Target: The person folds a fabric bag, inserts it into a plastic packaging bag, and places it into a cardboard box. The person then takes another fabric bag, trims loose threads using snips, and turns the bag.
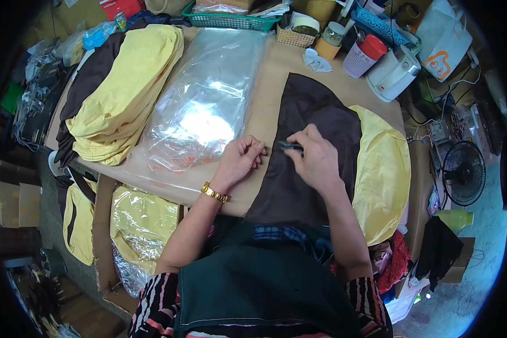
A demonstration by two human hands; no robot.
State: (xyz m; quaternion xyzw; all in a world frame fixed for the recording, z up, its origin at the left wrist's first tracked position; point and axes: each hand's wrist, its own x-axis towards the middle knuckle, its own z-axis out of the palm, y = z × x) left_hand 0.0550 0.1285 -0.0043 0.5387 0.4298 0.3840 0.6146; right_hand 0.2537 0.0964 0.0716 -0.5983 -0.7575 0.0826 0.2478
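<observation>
A dark brown piece of cloth lies in front of me, its narrow end pointing to the back. Over its left part, my right hand is closed around a pair of small dark thread snips, tips pointing left. My left hand, with a gold watch on the wrist, is pinched just off the cloth's left edge; whatever sits between its fingertips is too small to make out. To the right, partly under the dark cloth, lies a yellow piece of cloth.
Clear plastic bags lie left of centre, beside a pile of yellow and dark cloth pieces. Along the back stand a green basket, jars and a kettle. Below the table, a cardboard box holds bagged yellow cloth. A fan stands right.
</observation>
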